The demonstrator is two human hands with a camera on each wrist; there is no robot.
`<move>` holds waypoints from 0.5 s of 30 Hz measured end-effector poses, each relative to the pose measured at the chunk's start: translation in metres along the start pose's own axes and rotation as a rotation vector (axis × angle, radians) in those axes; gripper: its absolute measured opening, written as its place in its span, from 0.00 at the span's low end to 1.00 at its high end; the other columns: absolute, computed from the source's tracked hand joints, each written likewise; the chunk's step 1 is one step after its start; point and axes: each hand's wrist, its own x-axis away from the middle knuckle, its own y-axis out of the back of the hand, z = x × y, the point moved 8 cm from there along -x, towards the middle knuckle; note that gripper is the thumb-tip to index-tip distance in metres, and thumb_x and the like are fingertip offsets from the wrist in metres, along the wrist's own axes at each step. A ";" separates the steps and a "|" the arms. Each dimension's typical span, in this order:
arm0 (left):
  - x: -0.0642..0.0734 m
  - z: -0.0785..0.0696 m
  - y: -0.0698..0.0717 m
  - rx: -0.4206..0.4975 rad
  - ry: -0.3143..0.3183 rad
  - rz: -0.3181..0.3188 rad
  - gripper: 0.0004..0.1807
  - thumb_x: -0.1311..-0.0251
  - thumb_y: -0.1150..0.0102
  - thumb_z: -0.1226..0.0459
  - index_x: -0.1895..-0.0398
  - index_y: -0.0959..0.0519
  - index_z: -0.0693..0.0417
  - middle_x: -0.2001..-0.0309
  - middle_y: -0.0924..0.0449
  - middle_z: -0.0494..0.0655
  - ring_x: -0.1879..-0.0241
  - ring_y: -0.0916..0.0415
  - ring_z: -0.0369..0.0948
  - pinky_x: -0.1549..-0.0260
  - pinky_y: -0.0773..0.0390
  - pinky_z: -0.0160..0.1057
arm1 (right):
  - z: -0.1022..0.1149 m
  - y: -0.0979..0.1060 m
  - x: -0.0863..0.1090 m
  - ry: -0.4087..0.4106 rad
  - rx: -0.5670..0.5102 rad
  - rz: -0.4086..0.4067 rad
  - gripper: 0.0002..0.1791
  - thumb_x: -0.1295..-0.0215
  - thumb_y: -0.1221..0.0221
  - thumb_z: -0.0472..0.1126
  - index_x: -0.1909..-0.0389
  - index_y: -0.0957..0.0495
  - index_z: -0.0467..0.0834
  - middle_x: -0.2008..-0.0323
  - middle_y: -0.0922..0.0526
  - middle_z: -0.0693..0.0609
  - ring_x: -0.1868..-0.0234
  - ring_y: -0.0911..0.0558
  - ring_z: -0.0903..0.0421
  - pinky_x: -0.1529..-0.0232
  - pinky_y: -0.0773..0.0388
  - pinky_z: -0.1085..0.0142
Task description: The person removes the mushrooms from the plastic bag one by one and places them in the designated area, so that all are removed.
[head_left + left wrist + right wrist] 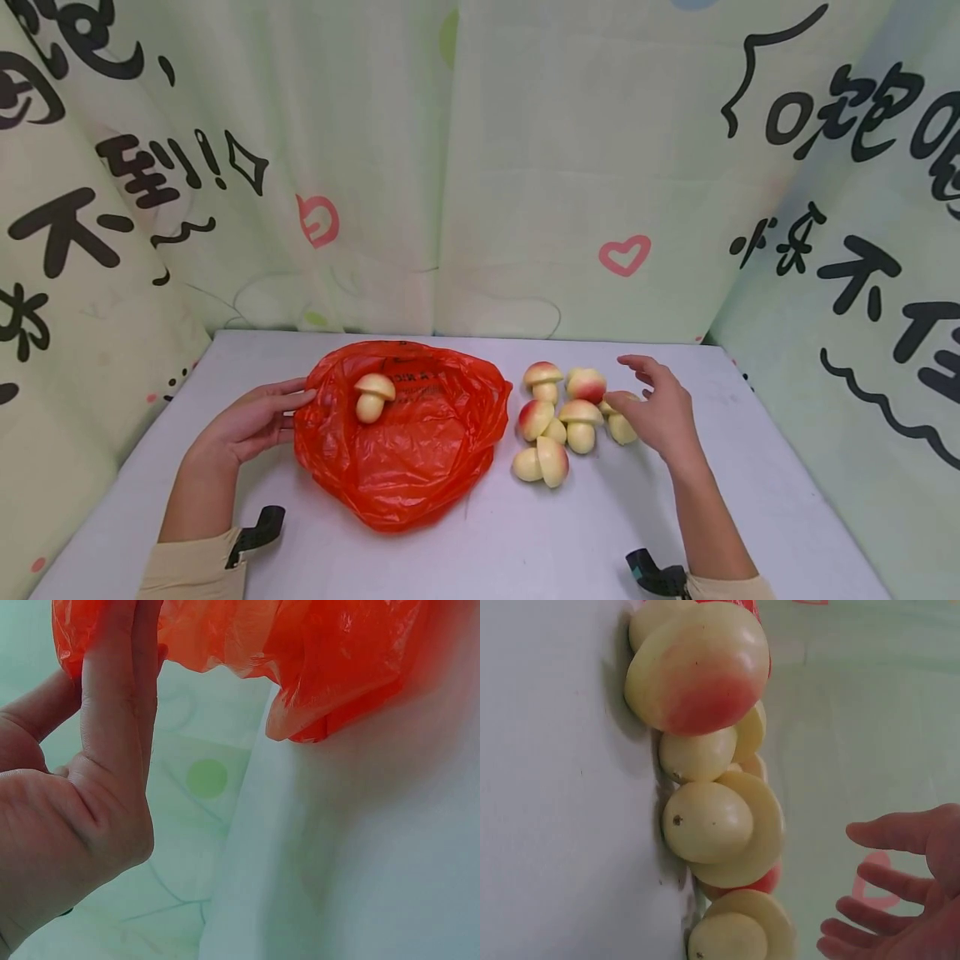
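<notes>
A red plastic bag (pixel 427 492) lies spread with its mouth up, and one toy mushroom (pixel 374 397) is inside it. My left hand (pixel 247 422) pinches the bag's left rim; in the left wrist view the bag's red film (pixel 352 660) runs between thumb and fingers. To the right of the bag sits a cluster of several toy mushrooms (pixel 581 423), cream with reddish patches on some caps. Over the cluster's right side is my right hand (pixel 660 408), fingers spread and holding nothing. In the right wrist view those fingers stand apart from the nearest mushrooms (pixel 709 821).
The white table (pixel 450 567) ends at a pale green curtain (pixel 525 208) with black writing, which stands behind it and along both sides. Black wrist straps with camera mounts (pixel 258 532) are on both forearms.
</notes>
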 end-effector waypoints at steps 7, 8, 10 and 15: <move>0.000 -0.001 0.000 -0.009 0.005 -0.003 0.42 0.23 0.43 0.57 0.16 0.52 0.59 0.54 0.11 0.39 0.57 0.10 0.42 0.53 0.11 0.41 | 0.015 -0.018 0.002 0.010 -0.051 0.079 0.32 0.32 0.32 0.43 0.29 0.28 0.45 0.28 0.29 0.39 0.27 0.30 0.36 0.29 0.27 0.42; 0.000 -0.001 0.000 -0.006 0.007 -0.004 0.42 0.23 0.43 0.57 0.16 0.52 0.59 0.54 0.11 0.39 0.57 0.10 0.41 0.53 0.11 0.41 | 0.018 -0.020 0.001 0.019 -0.055 0.086 0.32 0.33 0.32 0.42 0.29 0.28 0.45 0.28 0.29 0.39 0.27 0.29 0.36 0.29 0.27 0.42; 0.000 0.000 0.000 -0.004 0.012 -0.005 0.42 0.23 0.43 0.58 0.16 0.53 0.59 0.54 0.11 0.39 0.57 0.10 0.41 0.53 0.11 0.41 | 0.023 -0.024 0.000 0.048 -0.068 0.093 0.30 0.33 0.32 0.41 0.30 0.27 0.44 0.29 0.28 0.40 0.28 0.28 0.37 0.28 0.29 0.43; -0.001 0.002 0.001 0.004 0.012 -0.005 0.42 0.23 0.43 0.58 0.16 0.52 0.59 0.54 0.11 0.39 0.57 0.10 0.41 0.53 0.11 0.41 | 0.038 -0.036 -0.003 0.094 -0.097 0.118 0.29 0.35 0.31 0.39 0.33 0.25 0.45 0.30 0.26 0.41 0.28 0.27 0.38 0.28 0.27 0.44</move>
